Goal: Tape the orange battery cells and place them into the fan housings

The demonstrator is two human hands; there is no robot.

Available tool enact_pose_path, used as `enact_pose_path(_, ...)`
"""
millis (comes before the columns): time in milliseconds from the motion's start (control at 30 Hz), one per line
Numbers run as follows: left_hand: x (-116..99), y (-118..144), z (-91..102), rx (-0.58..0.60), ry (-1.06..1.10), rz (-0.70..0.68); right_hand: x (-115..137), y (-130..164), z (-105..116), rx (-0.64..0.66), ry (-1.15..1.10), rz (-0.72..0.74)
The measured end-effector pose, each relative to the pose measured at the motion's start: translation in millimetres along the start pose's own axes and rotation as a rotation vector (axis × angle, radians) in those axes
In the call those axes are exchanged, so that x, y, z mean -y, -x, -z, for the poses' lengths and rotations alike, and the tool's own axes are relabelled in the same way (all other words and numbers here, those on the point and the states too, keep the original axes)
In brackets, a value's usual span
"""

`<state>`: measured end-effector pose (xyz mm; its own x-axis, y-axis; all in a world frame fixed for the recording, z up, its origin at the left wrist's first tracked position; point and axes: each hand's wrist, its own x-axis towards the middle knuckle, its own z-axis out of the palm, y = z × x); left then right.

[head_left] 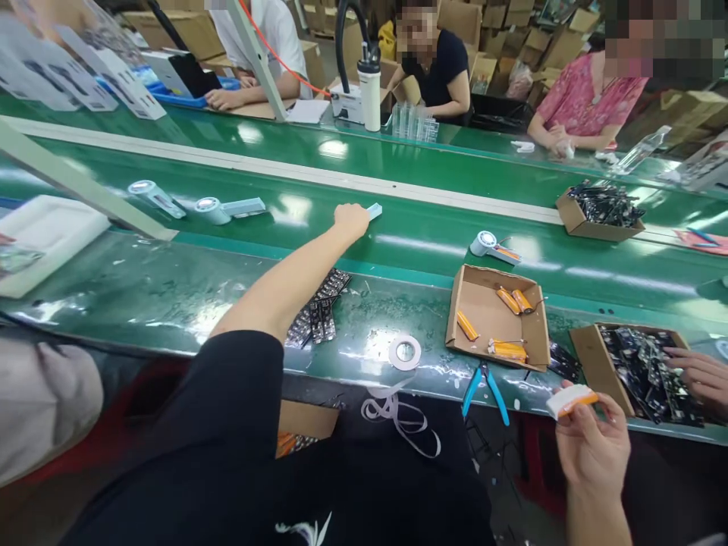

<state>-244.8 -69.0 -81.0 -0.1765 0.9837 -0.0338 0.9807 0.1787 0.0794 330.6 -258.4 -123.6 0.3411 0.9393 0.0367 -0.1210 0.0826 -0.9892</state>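
Note:
My left hand (351,220) reaches out over the green conveyor belt, its fingers closed around a light-blue handheld fan (374,211); only the end of the handle shows. Low at the right, my right hand (594,444) pinches an orange battery with a white pad (572,400) on it. Between the two stands a cardboard tray (455,307) with several orange batteries (508,349). A roll of white tape (405,352) and blue-handled cutters (483,387) lie at the bench's front edge. Black circuit boards (321,315) are heaped beneath my left forearm.
Other light-blue fans (213,210) lie on the belt, one (494,246) with orange inside. A co-worker's hand (699,375) is at a box of black parts (648,371). Another box of dark parts (600,208) stands across the belt. Several people sit opposite. A metal post (85,178) slants at left.

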Motion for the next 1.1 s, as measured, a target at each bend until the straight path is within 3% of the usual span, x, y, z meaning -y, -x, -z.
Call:
enact_pose_path(67, -5.0, -6.8, -8.8, 0.011, -0.041, -0.054, 10.7, -12.3, -3.6, -0.019, 0.021, 0.008)
enact_pose_path(133, -17.5, -12.1, -18.2, 0.027, -0.074, -0.151, 27.3, -27.3, -24.0, -0.01, 0.031, 0.095)
enact_pose_path(233, -37.5, -24.1, -27.7, 0.069, -0.091, -0.31, 57.7, -52.2, -84.6, 0.073, 0.019, 0.299)
enact_pose_path(333, -45.3, -40.3, -28.0, 0.123, -0.099, -0.376, 76.4, -77.1, -166.4, 0.303, 0.051, 0.424)
enact_pose_path(400, -42.1, -49.9, -23.7, 0.164, -0.103, -0.386, 73.5, -94.3, -223.6, 0.517, 0.09, 0.463)
enact_pose_path(500, -32.1, -58.9, -13.6, 0.247, -0.055, -0.417, 48.1, -119.5, -302.4, 0.81, 0.131, 0.483)
enact_pose_path(633, -23.5, -62.1, -2.8, 0.29, 0.126, -0.46, 7.4, -138.8, -376.2, 0.953, 0.288, 0.519)
enact_pose_path(733, -22.5, -60.2, -3.1, 0.149, 0.193, -0.404, -9.4, -137.6, -401.9, 0.983, 0.483, 0.522)
enact_pose_path(867, -24.2, -54.4, -12.1, -0.027, 0.223, -0.332, -17.5, -127.2, -411.5, 1.0, 0.734, 0.531)
enact_pose_path(1100, -34.5, -50.1, -25.5, -0.115, 0.265, -0.291, -21.4, -124.5, -419.3, 1.064, 1.229, 0.653)
